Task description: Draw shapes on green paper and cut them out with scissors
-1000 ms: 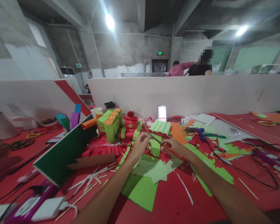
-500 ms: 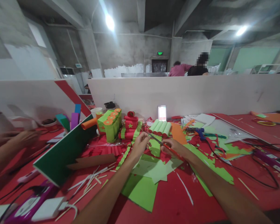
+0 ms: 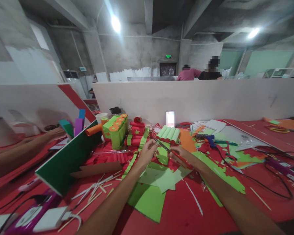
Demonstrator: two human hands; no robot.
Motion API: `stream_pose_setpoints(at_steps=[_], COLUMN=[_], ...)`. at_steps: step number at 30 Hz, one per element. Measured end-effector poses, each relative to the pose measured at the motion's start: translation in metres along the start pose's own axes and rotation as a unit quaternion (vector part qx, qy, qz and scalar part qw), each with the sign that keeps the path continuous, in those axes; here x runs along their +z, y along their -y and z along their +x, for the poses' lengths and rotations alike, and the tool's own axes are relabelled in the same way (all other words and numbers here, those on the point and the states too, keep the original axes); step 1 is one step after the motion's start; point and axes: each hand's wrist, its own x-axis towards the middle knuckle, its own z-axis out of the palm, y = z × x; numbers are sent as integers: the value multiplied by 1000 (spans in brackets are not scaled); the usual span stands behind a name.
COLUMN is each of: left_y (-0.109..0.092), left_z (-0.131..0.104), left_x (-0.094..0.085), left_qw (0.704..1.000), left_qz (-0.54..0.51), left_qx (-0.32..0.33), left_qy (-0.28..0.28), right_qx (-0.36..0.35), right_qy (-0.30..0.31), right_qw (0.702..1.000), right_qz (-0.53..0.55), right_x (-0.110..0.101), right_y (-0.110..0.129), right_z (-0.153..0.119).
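Centrally, between the near and far edges of the red bench (image 3: 183, 215), two bare hands work close together. The right hand (image 3: 182, 155) has its grip closed around red-handled scissors (image 3: 178, 157), whose dark blades slant toward the far edge and leftward, their tips beside the other hand's fingertips. The left hand (image 3: 149, 150) has its grip drawn into a pinch at those tips; whether anything sits in it is too small to tell. Just under the hands lies a green piece (image 3: 163, 158), and nearer the near edge are pale green sheets (image 3: 156, 176) overlapping a brighter green sheet (image 3: 148, 202).

Beyond the hands, toward the far edge, four pale green rolls (image 3: 168, 133) lie side by side in front of a lit phone (image 3: 170, 118), with an orange sheet (image 3: 188, 142) to their right. Farther right rests a blue glue gun (image 3: 210, 140) among scraps. Left of the hands stand red rolls (image 3: 137, 130) with green bands, then green-and-orange tubes (image 3: 116, 135), then a tilted dark green board (image 3: 66, 160). Past that board, another person's arm (image 3: 22, 151) reaches over the bench from the left.
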Motion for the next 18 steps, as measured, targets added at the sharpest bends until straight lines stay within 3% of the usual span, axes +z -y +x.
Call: stream_pose_setpoints(at_steps=[6,18], left_y=[-3,1], left_z=[-2,0], left_x=[0,-1], left_qw=[1000,999], left_qz=[22,33], left_qx=[-1,-8], left_qy=[12,21], right_qx=[16,11], right_qy=[10,14], right_qw=[997,997], right_qz=[72,81], right_x=[8,9], right_y=[-2,-14], right_z=[1,3])
